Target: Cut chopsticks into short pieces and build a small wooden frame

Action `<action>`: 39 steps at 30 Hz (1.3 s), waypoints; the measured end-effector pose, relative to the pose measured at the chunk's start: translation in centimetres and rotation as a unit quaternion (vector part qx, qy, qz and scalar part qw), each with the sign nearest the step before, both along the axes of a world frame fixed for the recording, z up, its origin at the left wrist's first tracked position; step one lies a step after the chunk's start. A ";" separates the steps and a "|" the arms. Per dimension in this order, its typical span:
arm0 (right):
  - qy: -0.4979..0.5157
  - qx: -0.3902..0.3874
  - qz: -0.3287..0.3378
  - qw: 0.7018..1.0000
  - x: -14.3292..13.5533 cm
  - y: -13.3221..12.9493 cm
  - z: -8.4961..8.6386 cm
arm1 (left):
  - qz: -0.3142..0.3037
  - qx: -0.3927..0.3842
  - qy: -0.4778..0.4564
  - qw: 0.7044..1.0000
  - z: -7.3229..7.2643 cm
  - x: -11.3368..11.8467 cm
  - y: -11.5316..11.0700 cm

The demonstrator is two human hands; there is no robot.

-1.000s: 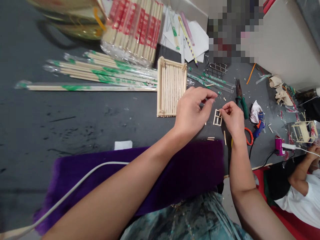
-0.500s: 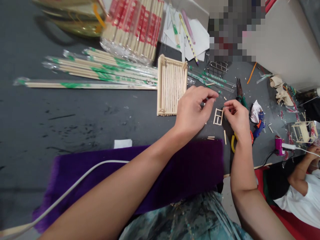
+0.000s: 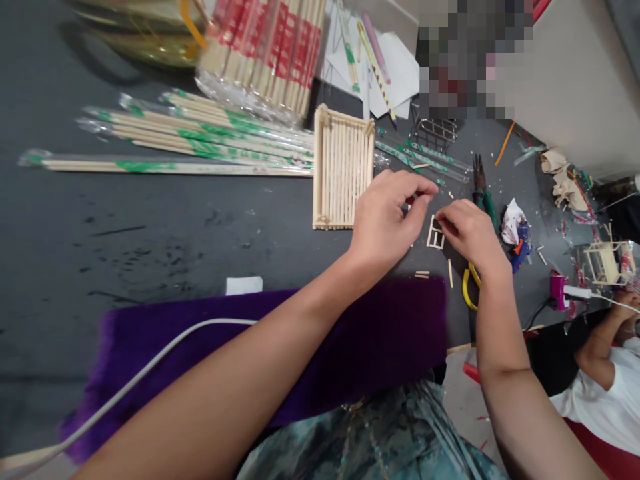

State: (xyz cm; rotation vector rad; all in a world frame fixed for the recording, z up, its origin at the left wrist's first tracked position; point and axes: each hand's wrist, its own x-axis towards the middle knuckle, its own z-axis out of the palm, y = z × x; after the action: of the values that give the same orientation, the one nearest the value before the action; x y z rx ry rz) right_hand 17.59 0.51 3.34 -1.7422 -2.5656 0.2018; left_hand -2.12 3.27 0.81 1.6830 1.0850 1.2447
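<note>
Covering one corner of the little frame (image 3: 437, 231) at 1 o'clock, the right hand (image 3: 471, 230) has thumb and fingers bunched close; can't tell if they've got a grip. Left hand (image 3: 387, 213) is at 10 o'clock from the frame, thumb and index nearly meeting, can't tell if anything's between them. Frame's lying on the surface (image 3: 280, 250), with a stick tray (image 3: 345, 173) farther out at 10, pliers (image 3: 483, 192) at 2, purple cloth (image 3: 390, 327) at 7.

Passage: open dark-grey worktop (image 3: 190, 233) between clear-wrapped wooden chopsticks (image 3: 165, 167) and purple cloth (image 3: 395, 320) | Left hand (image 3: 385, 213): pale wooden-stick tray (image 3: 347, 173) blocks its left | Right hand (image 3: 470, 230): green-handled pliers (image 3: 487, 203), yellow looped handle (image 3: 466, 293) nearby | Between hands: narrow gap, small wooden ladder-shaped frame (image 3: 437, 231) nearside
</note>
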 end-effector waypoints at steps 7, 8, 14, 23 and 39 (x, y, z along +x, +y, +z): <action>-0.054 -0.010 0.023 0.998 -0.1 0.2 -0.2 | 0.003 0.003 -0.001 1.000 0.0 0.0 0.0; -0.058 -0.011 0.023 0.998 -0.2 0.2 -0.1 | 0.003 0.004 -0.002 1.000 0.0 0.0 0.0; -0.043 -0.021 0.024 0.999 -0.3 0.3 -0.1 | 0.005 0.009 0.003 1.000 0.1 0.0 0.0; 0.057 0.073 -0.082 0.992 1.3 -1.1 0.8 | -0.013 0.009 0.026 1.000 0.0 -0.1 0.1; -0.026 0.042 -0.069 0.996 0.2 -1.4 -1.4 | -0.098 0.047 0.134 0.985 -1.4 0.4 0.1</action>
State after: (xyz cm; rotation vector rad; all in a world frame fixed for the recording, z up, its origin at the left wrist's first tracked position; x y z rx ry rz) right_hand 17.76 -0.93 1.98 -1.9079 -2.4374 0.0450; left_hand -1.70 3.34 -0.62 2.0198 0.9976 0.9768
